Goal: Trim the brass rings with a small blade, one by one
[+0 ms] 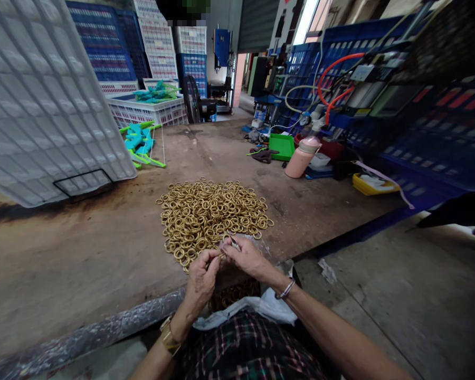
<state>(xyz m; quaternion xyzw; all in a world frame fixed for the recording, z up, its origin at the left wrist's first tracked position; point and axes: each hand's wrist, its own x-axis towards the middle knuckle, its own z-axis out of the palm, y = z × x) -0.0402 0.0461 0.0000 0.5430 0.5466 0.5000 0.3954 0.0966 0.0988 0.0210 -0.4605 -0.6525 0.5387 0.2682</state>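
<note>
A wide pile of gold-coloured rings (209, 211) lies on the brown table (142, 243). At the pile's near edge my left hand (202, 274) pinches a gold ring (222, 255), its fingertips close to those of the other hand. My right hand (243, 256) is closed around a small dark-tipped tool (234, 243), whose lower part is hidden by the fingers. Below the table edge, more rings (237, 293) show in an opening above a whitish bag (253, 309).
A tall pale ribbed crate (55, 105) stands at the left, beside teal and green plastic pieces (142, 142). A pink bottle (300, 160), a green tray (282, 146) and a yellow tray (374, 184) are towards the right. A machine with red hoses (368, 84) stands behind them.
</note>
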